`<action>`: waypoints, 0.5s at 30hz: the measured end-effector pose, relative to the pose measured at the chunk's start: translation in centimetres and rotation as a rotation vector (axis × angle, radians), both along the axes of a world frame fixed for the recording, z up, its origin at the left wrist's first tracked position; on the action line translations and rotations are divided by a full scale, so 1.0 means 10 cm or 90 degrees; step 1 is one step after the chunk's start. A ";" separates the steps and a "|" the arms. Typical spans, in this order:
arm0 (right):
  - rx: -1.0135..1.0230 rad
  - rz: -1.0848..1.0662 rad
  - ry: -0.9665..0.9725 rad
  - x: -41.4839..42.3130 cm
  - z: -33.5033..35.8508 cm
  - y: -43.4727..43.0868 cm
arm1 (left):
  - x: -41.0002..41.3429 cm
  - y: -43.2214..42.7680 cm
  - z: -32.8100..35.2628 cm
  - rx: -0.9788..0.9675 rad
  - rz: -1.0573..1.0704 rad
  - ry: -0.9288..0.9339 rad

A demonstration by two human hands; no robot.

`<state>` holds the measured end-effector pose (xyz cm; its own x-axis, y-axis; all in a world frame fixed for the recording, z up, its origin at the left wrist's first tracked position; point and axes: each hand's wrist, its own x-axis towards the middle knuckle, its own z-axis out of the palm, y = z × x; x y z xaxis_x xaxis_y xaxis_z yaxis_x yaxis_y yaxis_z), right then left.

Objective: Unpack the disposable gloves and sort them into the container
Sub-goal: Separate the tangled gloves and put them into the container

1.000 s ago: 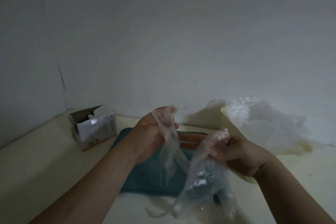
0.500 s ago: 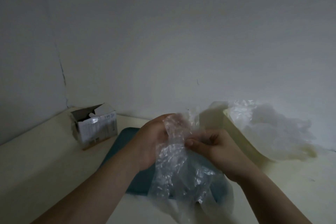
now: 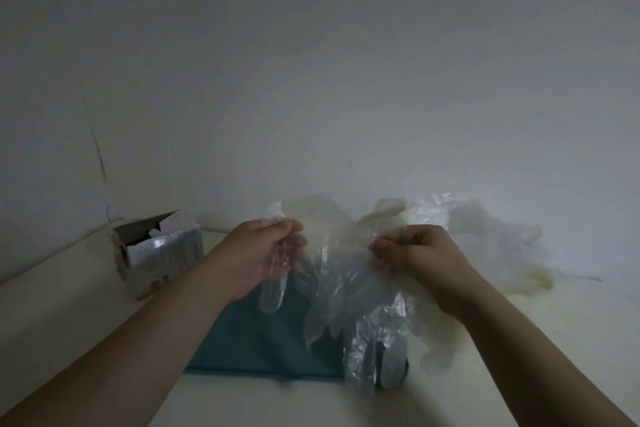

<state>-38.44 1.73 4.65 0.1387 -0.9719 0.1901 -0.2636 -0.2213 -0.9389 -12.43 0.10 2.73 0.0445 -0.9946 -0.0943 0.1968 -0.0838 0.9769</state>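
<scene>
Gloves [image 3: 332, 291]: clear bunch, held over mat [image 3: 263, 340], now stretched wide between both hands where it was bunched. Left hand [image 3: 266, 253], right hand [image 3: 415, 253]: fingers curled, pinching top edges. Judged: sheets being separated; deposit onto pile [image 3: 502, 239] at right still due.

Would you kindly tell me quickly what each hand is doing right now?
Left hand: pinching the clear gloves.
Right hand: pinching the same gloves.
</scene>
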 end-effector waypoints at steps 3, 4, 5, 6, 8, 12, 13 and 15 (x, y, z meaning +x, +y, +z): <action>-0.061 -0.057 0.081 -0.09 -0.03 0.03 | -0.02 -0.07 -0.02 -0.001 0.102 -0.078; -0.077 -0.066 0.102 -0.11 -0.01 0.05 | -0.03 -0.09 -0.03 -0.008 0.130 -0.108; -0.085 -0.065 0.115 -0.12 0.00 0.07 | -0.05 -0.08 -0.03 -0.014 0.153 -0.129; -0.083 -0.054 0.116 -0.13 0.03 0.09 | -0.05 -0.08 -0.02 -0.016 0.169 -0.135; -0.066 -0.013 0.085 -0.14 0.13 0.17 | -0.07 -0.05 0.03 -0.018 0.185 -0.146; -0.057 0.025 0.054 -0.22 0.37 0.20 | -0.13 -0.05 0.15 -0.037 0.130 -0.188; -0.065 0.013 0.065 -0.28 0.42 0.15 | -0.18 -0.05 0.18 -0.049 0.104 -0.209; -0.084 -0.027 0.122 -0.47 0.50 0.00 | -0.32 -0.07 0.23 -0.082 0.057 -0.272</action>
